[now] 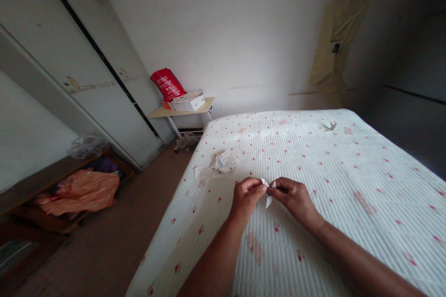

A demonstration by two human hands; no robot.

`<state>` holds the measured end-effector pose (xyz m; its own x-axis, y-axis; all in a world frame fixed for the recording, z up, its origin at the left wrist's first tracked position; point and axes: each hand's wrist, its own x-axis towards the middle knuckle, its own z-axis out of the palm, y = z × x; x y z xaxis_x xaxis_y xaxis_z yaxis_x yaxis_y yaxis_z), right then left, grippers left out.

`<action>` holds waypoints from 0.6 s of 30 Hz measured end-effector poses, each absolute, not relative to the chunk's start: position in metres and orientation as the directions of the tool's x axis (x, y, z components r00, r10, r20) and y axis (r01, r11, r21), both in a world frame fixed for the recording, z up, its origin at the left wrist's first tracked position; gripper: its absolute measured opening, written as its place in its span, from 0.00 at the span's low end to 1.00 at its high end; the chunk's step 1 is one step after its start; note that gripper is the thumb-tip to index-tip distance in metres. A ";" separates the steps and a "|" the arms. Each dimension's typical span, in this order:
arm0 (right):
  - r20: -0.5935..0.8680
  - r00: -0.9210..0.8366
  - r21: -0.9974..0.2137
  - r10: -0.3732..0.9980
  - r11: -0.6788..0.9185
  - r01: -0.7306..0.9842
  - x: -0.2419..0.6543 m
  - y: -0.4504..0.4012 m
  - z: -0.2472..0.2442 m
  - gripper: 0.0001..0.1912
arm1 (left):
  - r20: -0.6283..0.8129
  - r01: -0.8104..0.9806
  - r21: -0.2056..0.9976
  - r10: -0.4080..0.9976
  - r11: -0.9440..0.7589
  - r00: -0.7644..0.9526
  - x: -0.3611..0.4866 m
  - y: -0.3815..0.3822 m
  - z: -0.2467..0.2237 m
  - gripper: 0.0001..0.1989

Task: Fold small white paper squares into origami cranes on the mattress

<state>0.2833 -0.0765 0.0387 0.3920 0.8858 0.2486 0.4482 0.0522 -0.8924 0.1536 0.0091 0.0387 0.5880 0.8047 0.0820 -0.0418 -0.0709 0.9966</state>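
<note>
Over the bed, my left hand point(248, 196) and my right hand point(291, 195) meet, each pinching a small folded piece of white paper point(269, 201). One pointed corner of the paper hangs below the fingers, and another shows above the left fingertips. Much of the paper is hidden by my fingers. Beyond my left hand lie several loose printed paper pieces point(226, 161), overlapping on the bed cover. Farther back, toward the right, a small folded paper shape point(331, 125) rests on the cover.
The bed point(313, 162) has a white ribbed cover with red dots. A small side table point(208, 103) at the far left holds a red bag point(167, 84) and a white box point(190, 103). Left are a wardrobe point(101, 88) and an orange plastic bag point(83, 190).
</note>
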 end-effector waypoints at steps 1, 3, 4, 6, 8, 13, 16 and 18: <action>0.234 0.388 -0.902 0.892 0.050 0.429 0.283 -0.077 0.039 0.10 | 0.091 -0.037 0.996 0.804 -0.085 0.588 0.154 0.009 0.038 0.11; 0.212 0.375 -0.915 0.902 0.050 0.399 0.282 -0.077 0.041 0.10 | 0.109 -0.023 0.993 0.810 -0.117 0.577 0.154 0.010 0.036 0.10; 0.201 0.368 -0.921 0.908 0.047 0.388 0.282 -0.077 0.041 0.11 | 0.115 -0.015 0.992 0.816 -0.128 0.566 0.155 0.010 0.036 0.10; 0.175 0.359 -0.930 0.917 0.034 0.365 0.282 -0.077 0.042 0.11 | 0.118 0.002 0.990 0.829 -0.142 0.547 0.155 0.010 0.036 0.09; 0.148 0.358 -0.944 0.922 0.024 0.330 0.283 -0.077 0.041 0.11 | 0.114 0.020 0.989 0.840 -0.147 0.530 0.154 0.011 0.036 0.10; 0.127 0.362 -0.962 0.924 0.025 0.272 0.285 -0.077 0.041 0.10 | 0.113 0.022 0.989 0.846 -0.146 0.521 0.153 0.011 0.038 0.10; 0.143 0.362 -0.958 0.921 0.037 0.284 0.284 -0.077 0.042 0.10 | 0.130 0.013 0.987 0.838 -0.161 0.530 0.154 0.008 0.040 0.09; 0.148 0.372 -0.962 0.916 0.047 0.268 0.283 -0.077 0.044 0.12 | 0.134 0.004 0.987 0.844 -0.158 0.520 0.155 0.006 0.042 0.09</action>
<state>0.2828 -0.0772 0.0438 0.3718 0.9164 0.1483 0.2682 0.0469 -0.9622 0.1550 0.0059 0.0417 0.5197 0.8439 0.1335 0.0037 -0.1585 0.9874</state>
